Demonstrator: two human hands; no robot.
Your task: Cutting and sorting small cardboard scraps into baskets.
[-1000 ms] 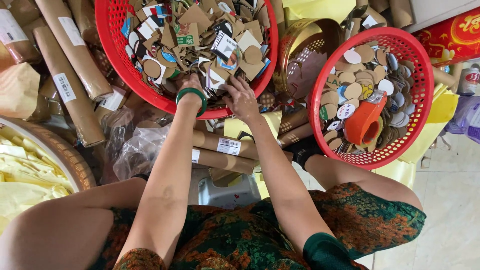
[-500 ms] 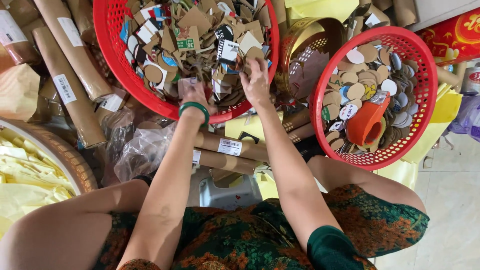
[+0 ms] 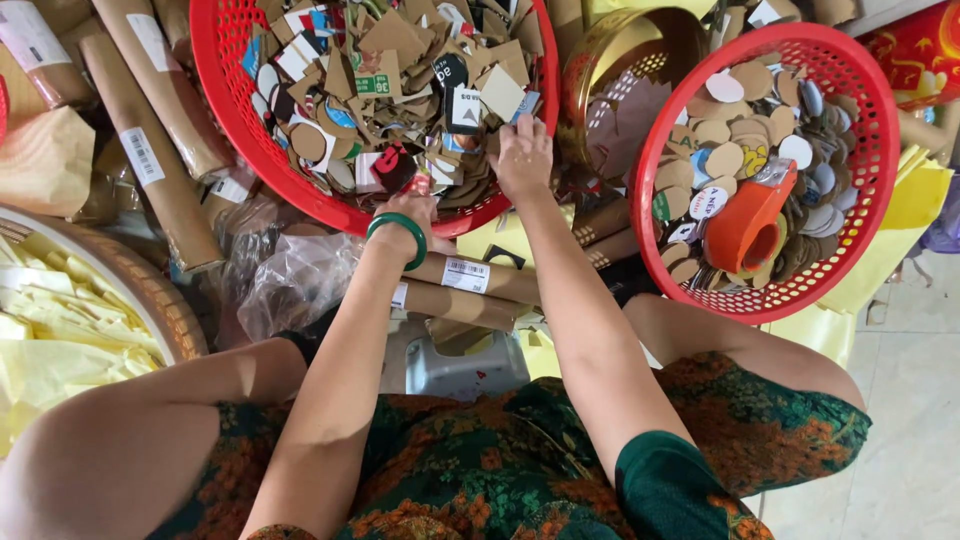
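A large red plastic basket (image 3: 215, 90) in front of me is heaped with brown, white and printed cardboard scraps (image 3: 400, 70). My left hand (image 3: 412, 205), with a green bangle on its wrist, reaches over the basket's near rim, its fingertips buried among the scraps by a dark red-marked piece (image 3: 393, 166). Whether it grips anything is hidden. My right hand (image 3: 522, 155) lies palm down on the scraps at the basket's right side, fingers slightly apart and touching the pieces.
A smaller red basket (image 3: 872, 95) at the right holds round cardboard discs and an orange tape dispenser (image 3: 745, 225). A gold tin (image 3: 610, 50) sits between the baskets. Brown cardboard tubes (image 3: 165, 90), a clear plastic bag (image 3: 290, 280) and a woven tray (image 3: 175, 315) of yellow paper lie left.
Both hands have moved forward from the near rim into the basket. The right hand has shifted further right and deeper among the scraps.
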